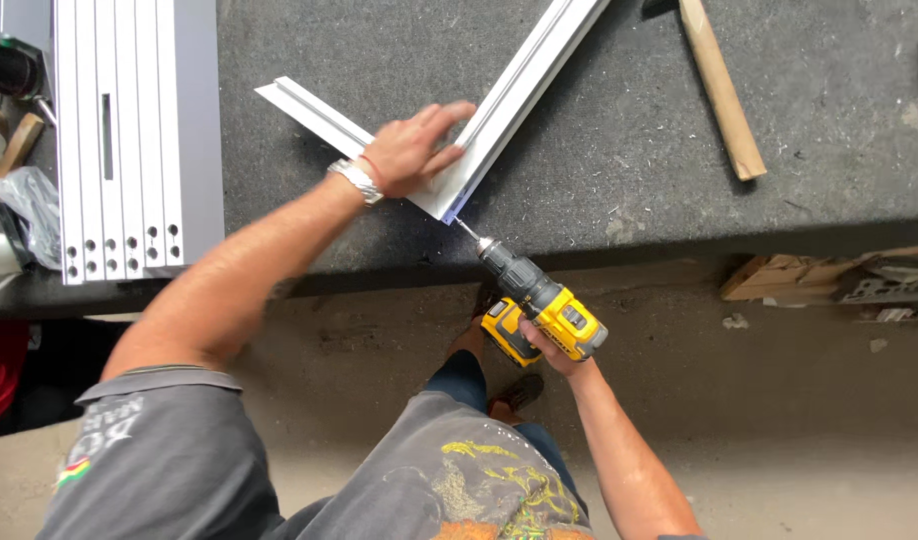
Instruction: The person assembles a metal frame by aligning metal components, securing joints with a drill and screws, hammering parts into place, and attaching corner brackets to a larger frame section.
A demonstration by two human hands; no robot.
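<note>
1. The left hand [411, 150] lies flat, fingers spread, pressing down on the corner where two white metal strips [519, 85] meet in a V on the dark counter [629, 130]; its grip is open and closes on nothing.
2. One strip runs up and right from the corner, the other up and left; their ends touch under the palm.
3. A silver watch [357, 180] sits on the left wrist.
4. The right hand [544, 350] is wrapped tight round the handle of one yellow and black drill [534, 300], held off the counter's front edge.
5. The drill's bit touches the outer tip of the corner joint, just below the left hand.
6. One white panel with slots and rows of round holes [119, 140] lies at the counter's left end, well apart from the strips.
7. One wooden stick [721, 90] lies at the upper right of the counter, apart from both hands.
</note>
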